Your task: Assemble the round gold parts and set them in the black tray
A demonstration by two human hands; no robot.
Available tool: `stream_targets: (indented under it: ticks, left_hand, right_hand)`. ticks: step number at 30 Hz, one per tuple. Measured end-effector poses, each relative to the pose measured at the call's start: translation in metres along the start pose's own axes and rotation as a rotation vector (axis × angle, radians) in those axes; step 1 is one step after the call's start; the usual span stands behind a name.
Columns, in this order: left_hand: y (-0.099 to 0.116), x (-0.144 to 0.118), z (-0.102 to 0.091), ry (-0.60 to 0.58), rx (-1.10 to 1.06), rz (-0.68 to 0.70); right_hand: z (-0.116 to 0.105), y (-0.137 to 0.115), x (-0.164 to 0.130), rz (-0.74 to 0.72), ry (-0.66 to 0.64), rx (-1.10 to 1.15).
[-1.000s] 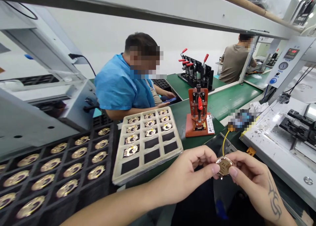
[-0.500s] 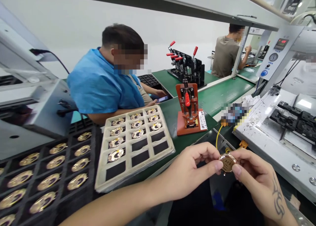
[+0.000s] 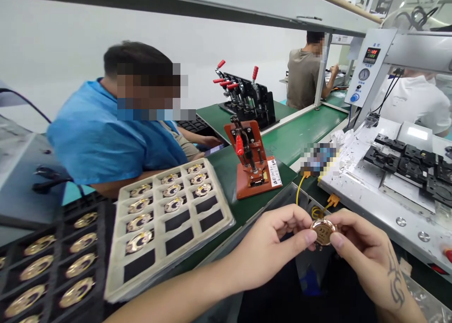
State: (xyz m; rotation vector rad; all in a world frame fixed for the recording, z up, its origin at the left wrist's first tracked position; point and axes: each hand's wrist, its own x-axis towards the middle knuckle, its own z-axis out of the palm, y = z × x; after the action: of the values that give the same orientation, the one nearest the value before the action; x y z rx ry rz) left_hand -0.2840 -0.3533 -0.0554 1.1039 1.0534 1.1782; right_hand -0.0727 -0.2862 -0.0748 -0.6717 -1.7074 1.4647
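My left hand point(image 3: 270, 245) and my right hand point(image 3: 363, 257) pinch one small round gold-coloured disc point(image 3: 323, 230) between their fingertips, low in the middle right of the head view, above the dark gap before the bench. To the left lies a beige tray point(image 3: 169, 262) with square pockets; its far rows hold similar gold discs, its near pockets show black. Further left sits a black tray point(image 3: 106, 219) filled with several gold discs. An orange toggle-clamp fixture point(image 3: 250, 165) stands on the green belt beyond my hands.
A co-worker in a blue top point(image 3: 106, 134) sits across the green belt point(image 3: 303, 134). A black multi-clamp jig point(image 3: 247, 99) stands behind. At right is a white machine bed point(image 3: 384, 200) with black fixtures and a control box point(image 3: 367, 66). Other people work further back.
The view has swung right, so the trays, the orange fixture and the co-worker slid left in the picture. My two hands keep holding the disc in much the same place.
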Motion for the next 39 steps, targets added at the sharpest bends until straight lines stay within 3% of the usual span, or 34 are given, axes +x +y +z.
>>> stream_targets:
  ticks: [8,21,39]
  left_hand:
    - [0.005,0.002,0.008,0.014,0.054,0.024]
    - [0.01,-0.004,0.005,0.052,0.248,0.103]
    - [0.009,-0.006,0.001,0.058,0.182,0.074]
  right_hand:
    - [-0.004,-0.004,-0.001,-0.004,0.017,-0.002]
    - [-0.002,-0.001,0.0,-0.014,0.007,0.045]
    - [0.005,-0.001,0.006,-0.003,-0.052,0.142]
